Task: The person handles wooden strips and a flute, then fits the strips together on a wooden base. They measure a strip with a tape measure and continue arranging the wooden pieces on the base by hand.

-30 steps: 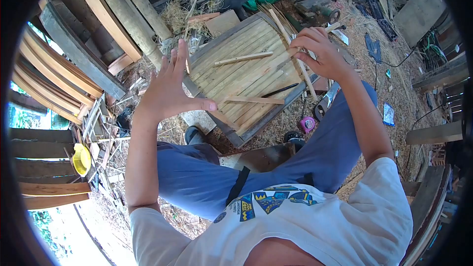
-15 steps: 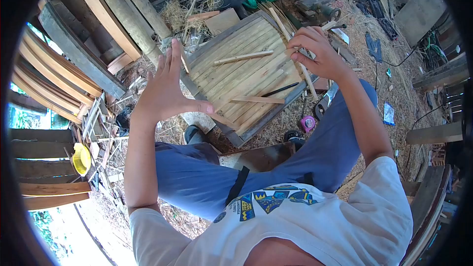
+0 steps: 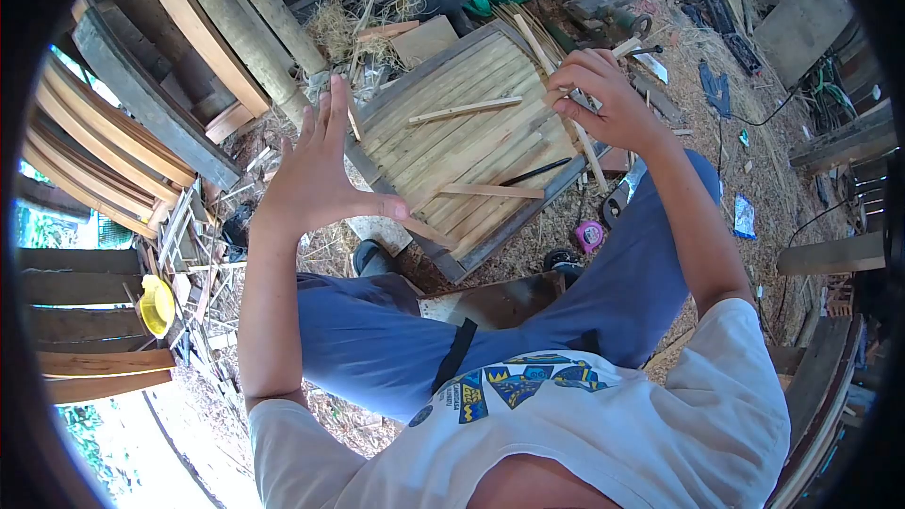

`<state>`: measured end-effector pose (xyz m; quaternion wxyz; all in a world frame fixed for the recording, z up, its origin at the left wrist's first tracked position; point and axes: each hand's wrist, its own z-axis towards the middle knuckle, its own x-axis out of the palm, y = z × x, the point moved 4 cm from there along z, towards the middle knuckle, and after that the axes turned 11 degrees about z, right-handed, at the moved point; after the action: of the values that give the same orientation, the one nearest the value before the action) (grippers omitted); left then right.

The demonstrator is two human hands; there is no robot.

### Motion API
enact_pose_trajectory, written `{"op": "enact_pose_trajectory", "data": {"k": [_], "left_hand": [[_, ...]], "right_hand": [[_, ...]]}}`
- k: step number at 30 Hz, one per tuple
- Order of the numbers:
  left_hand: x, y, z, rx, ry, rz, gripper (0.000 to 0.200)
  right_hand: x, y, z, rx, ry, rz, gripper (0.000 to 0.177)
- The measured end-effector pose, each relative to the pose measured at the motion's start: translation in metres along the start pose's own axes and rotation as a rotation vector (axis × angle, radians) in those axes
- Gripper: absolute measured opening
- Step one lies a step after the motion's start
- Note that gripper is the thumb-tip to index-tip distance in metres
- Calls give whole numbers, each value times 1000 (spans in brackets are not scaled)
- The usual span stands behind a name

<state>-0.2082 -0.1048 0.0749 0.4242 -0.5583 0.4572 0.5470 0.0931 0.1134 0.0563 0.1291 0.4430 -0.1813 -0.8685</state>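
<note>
My left hand is raised above the near left side of a slatted wooden panel in a dark frame. Its fingers stretch out and its thumb stands apart, with nothing held. A short wooden strip shows just past the thumb tip. Over the panel's right edge, my right hand is curled closed on a light wooden stick; the fingers cover most of it. A long strip runs beneath that hand. On the panel lie a narrow strip, a flat strip and a dark pencil-like rod.
A pink tape measure and a saw-like metal blade lie beside my right leg. Curved wooden pieces and long planks stand at left. A yellow helmet-like object is at lower left. Shavings and scraps cover the ground.
Almost nothing differs. My right hand has shifted very slightly to the left; my left hand keeps its place and spread.
</note>
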Motion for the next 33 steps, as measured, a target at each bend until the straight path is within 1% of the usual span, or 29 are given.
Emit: {"op": "enact_pose_trajectory", "data": {"k": [6, 10, 13, 18, 28, 33], "left_hand": [[-2, -1, -1, -19, 16, 18, 181], [-1, 1, -1, -11, 3, -23, 181], [0, 1, -1, -31, 20, 24, 182], [0, 2, -1, -31, 20, 20, 182], [-2, 2, 0, -41, 45, 13, 183], [-1, 4, -1, -47, 27, 0, 184]], "right_hand": [[1, 0, -1, 8, 10, -14, 22], [1, 1, 1, 21, 20, -8, 21], [2, 1, 1, 22, 20, -5, 21], [2, 3, 1, 23, 19, 0, 19], [2, 2, 1, 33, 25, -12, 21], [3, 1, 2, 37, 27, -7, 22]]}}
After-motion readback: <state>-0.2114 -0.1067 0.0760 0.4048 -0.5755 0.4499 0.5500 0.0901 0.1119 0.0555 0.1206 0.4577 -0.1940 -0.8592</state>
